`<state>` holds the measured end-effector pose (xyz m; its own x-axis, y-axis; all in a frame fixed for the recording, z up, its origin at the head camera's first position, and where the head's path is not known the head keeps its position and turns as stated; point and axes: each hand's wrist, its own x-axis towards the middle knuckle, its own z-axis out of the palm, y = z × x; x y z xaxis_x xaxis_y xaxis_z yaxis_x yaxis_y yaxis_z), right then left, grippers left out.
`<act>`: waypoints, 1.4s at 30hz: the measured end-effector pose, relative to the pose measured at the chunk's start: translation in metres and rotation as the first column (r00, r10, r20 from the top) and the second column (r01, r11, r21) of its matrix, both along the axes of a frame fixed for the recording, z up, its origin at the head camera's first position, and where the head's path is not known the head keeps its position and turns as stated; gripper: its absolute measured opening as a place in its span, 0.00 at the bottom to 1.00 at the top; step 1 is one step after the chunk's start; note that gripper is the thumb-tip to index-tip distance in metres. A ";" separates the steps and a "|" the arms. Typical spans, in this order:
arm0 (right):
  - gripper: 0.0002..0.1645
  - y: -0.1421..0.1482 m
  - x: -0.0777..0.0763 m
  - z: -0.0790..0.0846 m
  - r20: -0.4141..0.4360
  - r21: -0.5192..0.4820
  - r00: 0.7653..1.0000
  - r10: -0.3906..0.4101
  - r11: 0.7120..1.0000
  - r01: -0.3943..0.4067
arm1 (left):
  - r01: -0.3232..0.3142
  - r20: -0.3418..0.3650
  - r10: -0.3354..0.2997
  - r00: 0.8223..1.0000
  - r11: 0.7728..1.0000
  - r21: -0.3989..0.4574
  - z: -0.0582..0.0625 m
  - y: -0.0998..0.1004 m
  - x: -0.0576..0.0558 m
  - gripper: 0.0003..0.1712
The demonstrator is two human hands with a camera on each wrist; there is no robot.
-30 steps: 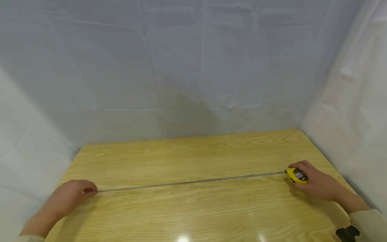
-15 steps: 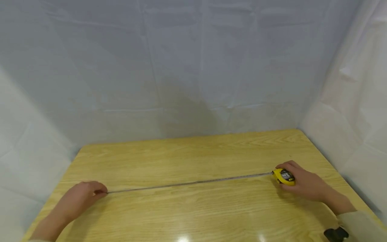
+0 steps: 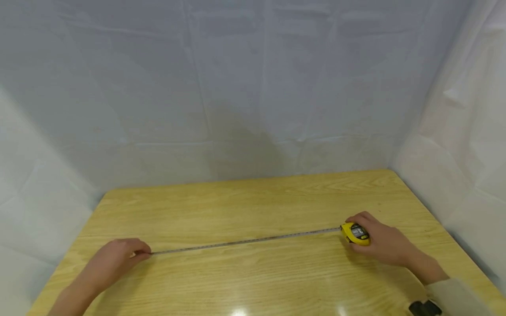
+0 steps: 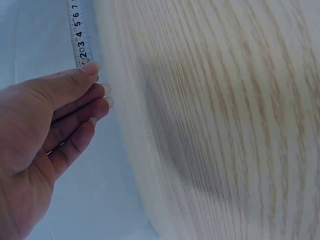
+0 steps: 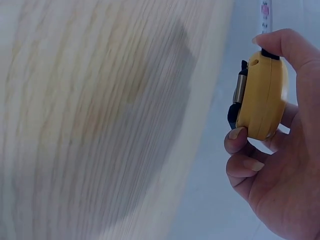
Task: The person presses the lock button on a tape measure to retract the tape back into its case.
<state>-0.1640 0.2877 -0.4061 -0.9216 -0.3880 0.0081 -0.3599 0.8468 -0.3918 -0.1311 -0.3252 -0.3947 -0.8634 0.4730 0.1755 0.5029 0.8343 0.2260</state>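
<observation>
Hands [image 3: 112, 262] partly hide the yellow tape measure [image 3: 356, 234].

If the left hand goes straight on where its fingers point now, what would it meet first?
Probably the yellow tape case, in the right hand. The left hand points roughly along the tape blade it pinches, towards that case; height above the table is hard to judge.

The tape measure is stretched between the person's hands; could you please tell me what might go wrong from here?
The left hand pinches the tape blade near its end, so a slip could let the blade whip back toward the yellow case. A digit of the right hand lies close beside the blade at the case's mouth, so it might get grazed.
</observation>
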 end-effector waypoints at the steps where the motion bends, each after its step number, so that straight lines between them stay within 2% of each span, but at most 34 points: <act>1: 0.35 -0.002 0.000 0.000 -0.004 0.007 1.000 0.000 1.000 0.000 | 0.005 -0.004 -0.005 1.000 1.000 0.000 0.000 0.002 0.000 0.06; 8: 0.36 -0.017 0.002 0.000 -0.064 0.025 0.998 0.019 1.000 -0.018 | 0.024 -0.016 -0.024 1.000 1.000 -0.002 -0.002 0.014 -0.002 0.06; 19: 0.35 -0.044 0.005 -0.006 -0.078 0.042 0.996 0.040 0.998 -0.037 | 0.098 -0.133 -0.094 0.987 0.995 0.018 -0.005 0.036 -0.003 0.08; 23: 0.34 -0.052 0.005 -0.008 -0.092 0.039 0.994 0.053 0.998 -0.050 | 0.106 -0.153 -0.100 0.983 0.994 0.029 -0.008 0.043 -0.005 0.08; 32: 0.33 -0.068 0.007 -0.010 -0.061 0.027 0.995 0.074 0.997 -0.072 | 0.130 -0.171 -0.121 0.978 0.990 0.047 -0.015 0.057 -0.009 0.07; 42: 0.34 -0.086 0.008 -0.014 -0.045 0.028 0.995 0.089 0.996 -0.088 | 0.144 -0.145 -0.134 0.980 0.988 0.063 -0.013 0.079 -0.010 0.07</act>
